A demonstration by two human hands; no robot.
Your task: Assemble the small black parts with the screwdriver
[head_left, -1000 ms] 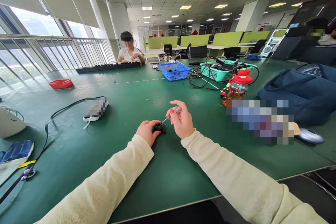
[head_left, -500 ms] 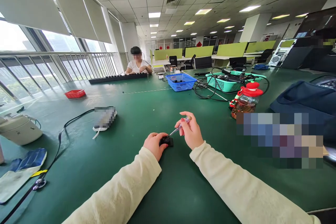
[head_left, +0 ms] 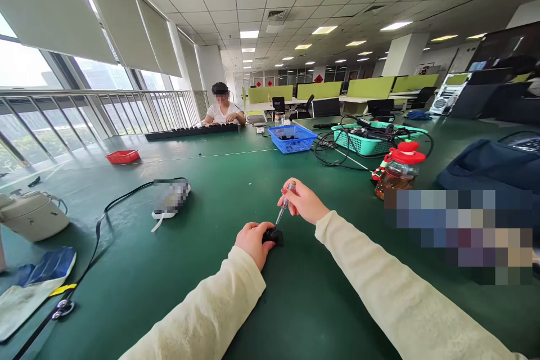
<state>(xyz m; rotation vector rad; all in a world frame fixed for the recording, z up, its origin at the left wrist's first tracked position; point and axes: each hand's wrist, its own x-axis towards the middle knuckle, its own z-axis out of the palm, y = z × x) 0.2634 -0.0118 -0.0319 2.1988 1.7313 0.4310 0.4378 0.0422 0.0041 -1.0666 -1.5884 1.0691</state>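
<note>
A small black part (head_left: 276,237) lies on the green table, and my left hand (head_left: 252,241) grips its left side between thumb and fingers. My right hand (head_left: 304,201) pinches the clear handle of a screwdriver (head_left: 281,212) just above and to the right. The screwdriver stands steeply, its tip down at the top of the black part. Whether the tip touches a screw is too small to tell.
Ahead on the table (head_left: 219,180) are a blue basket (head_left: 293,143), a green basket (head_left: 363,145) with black cables and a red-lidded jar (head_left: 399,171). A red tray (head_left: 122,157), a pouch and a strap lie left. A person (head_left: 223,107) sits at the far side.
The screwdriver has swung from a slanted to a steeper stance as my right hand turned. The view has tilted slightly, so the hands and the black part appear a little lower and further right.
</note>
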